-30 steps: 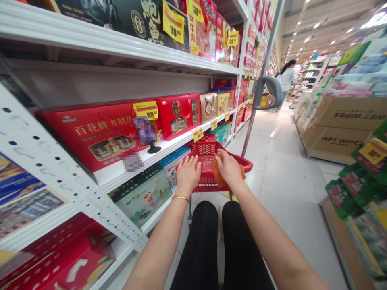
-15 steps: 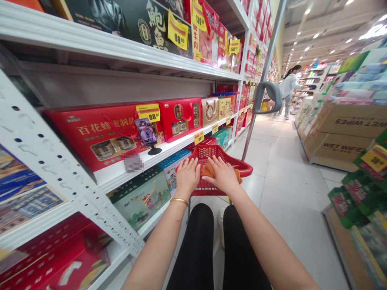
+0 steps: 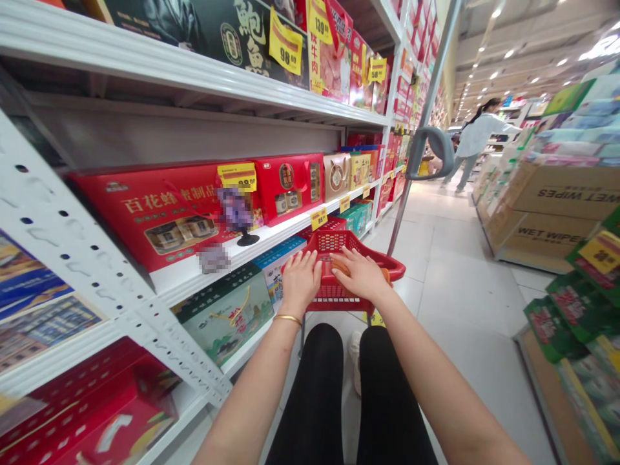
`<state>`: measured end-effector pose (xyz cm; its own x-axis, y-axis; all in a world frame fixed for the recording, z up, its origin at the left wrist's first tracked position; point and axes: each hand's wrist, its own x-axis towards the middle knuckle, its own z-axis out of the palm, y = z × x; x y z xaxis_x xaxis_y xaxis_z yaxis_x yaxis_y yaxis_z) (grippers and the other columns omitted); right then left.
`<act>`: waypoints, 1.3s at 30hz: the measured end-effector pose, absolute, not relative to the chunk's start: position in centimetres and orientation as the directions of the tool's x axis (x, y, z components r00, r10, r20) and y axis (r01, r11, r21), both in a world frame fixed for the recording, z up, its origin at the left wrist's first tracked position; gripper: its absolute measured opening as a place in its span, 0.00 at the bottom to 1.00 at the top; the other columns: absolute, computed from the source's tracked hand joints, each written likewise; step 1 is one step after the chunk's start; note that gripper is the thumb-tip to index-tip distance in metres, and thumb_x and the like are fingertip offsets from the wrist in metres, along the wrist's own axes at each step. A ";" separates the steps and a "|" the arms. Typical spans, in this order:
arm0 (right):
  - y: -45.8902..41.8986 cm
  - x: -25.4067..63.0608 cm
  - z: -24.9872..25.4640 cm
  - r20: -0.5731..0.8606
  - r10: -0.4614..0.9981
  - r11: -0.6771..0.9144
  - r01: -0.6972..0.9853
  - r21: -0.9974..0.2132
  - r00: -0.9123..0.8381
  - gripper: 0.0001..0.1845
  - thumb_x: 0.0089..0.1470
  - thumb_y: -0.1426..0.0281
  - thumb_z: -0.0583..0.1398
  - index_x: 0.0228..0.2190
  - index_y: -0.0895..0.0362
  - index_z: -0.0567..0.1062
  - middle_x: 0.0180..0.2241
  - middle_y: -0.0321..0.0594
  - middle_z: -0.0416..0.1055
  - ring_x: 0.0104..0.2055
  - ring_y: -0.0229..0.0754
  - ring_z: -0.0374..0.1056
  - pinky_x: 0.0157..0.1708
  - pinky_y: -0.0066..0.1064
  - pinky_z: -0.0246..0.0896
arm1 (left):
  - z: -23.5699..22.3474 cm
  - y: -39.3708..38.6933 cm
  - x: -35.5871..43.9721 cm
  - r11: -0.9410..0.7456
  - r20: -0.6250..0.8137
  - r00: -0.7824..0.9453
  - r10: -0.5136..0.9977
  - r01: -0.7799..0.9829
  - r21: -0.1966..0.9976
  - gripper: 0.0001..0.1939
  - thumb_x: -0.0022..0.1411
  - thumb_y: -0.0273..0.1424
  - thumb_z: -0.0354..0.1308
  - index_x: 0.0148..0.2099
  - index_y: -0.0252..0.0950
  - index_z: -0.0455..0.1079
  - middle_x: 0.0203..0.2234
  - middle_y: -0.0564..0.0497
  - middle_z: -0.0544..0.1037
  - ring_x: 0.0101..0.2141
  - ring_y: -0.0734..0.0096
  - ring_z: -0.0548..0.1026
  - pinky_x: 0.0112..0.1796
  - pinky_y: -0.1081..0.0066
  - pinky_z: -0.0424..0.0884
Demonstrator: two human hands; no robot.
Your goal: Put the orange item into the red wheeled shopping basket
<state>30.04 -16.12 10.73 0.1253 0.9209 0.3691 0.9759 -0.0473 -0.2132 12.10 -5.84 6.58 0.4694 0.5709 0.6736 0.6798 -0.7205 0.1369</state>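
My left hand [image 3: 301, 279] is open, palm down and fingers stretched forward, at the left side of a red plastic basket [image 3: 334, 302]. A gold bracelet [image 3: 287, 318] circles that wrist. My right hand [image 3: 362, 276] is also open, its fingers spread over the basket. Beneath it lies an orange-brown item [image 3: 341, 265], mostly covered, its kind not clear. Whether the palm touches it I cannot tell. The basket has a tall metal pole [image 3: 422, 123] with a grey loop handle [image 3: 430, 154] rising at its right.
White shelving [image 3: 194, 76] on the left bears red gift boxes [image 3: 159, 210] and a small black stand [image 3: 248, 240]. Wet-wipe cartons [image 3: 547, 226] and green packs [image 3: 552, 329] line the aisle's right. Farther along, a person [image 3: 477, 139] stands. My knees are close below the basket.
My right hand has shifted slightly, and less of the orange-brown item shows. My left hand stays nearly still. The distant person has moved right and stretches an arm toward the right.
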 end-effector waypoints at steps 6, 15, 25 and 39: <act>-16.5 29.4 9.6 0.449 0.887 -0.004 0.974 -0.227 0.108 0.26 0.73 0.51 0.55 0.65 0.43 0.75 0.72 0.35 0.64 0.74 0.53 0.59 0.71 0.49 0.59 | 6.5 -5.8 12.1 -0.717 0.673 0.471 0.570 0.686 0.127 0.27 0.82 0.40 0.42 0.69 0.35 0.73 0.64 0.43 0.77 0.67 0.51 0.71 0.70 0.50 0.59; -15.0 29.5 11.1 0.321 0.847 -0.295 0.876 -0.381 0.425 0.27 0.72 0.57 0.54 0.65 0.52 0.74 0.65 0.47 0.73 0.64 0.56 0.72 0.62 0.49 0.68 | 6.8 -5.9 12.1 -0.712 0.661 0.484 0.573 0.693 0.110 0.26 0.81 0.40 0.43 0.69 0.37 0.73 0.63 0.44 0.78 0.67 0.52 0.71 0.70 0.50 0.60; -16.1 29.1 9.3 0.478 0.857 -0.075 0.963 -0.257 0.194 0.24 0.74 0.57 0.52 0.64 0.46 0.74 0.69 0.40 0.69 0.72 0.54 0.63 0.71 0.59 0.52 | 6.5 -5.7 12.1 -0.724 0.676 0.480 0.560 0.680 0.117 0.26 0.82 0.38 0.43 0.69 0.37 0.72 0.63 0.44 0.78 0.67 0.53 0.72 0.70 0.50 0.61; -17.1 28.7 8.0 0.554 0.780 -0.204 0.955 -0.213 0.290 0.25 0.73 0.55 0.52 0.64 0.45 0.75 0.69 0.42 0.68 0.74 0.62 0.58 0.72 0.73 0.38 | 6.5 -5.6 12.1 -0.733 0.677 0.479 0.559 0.667 0.134 0.25 0.81 0.39 0.44 0.70 0.39 0.72 0.64 0.44 0.78 0.68 0.53 0.71 0.70 0.48 0.59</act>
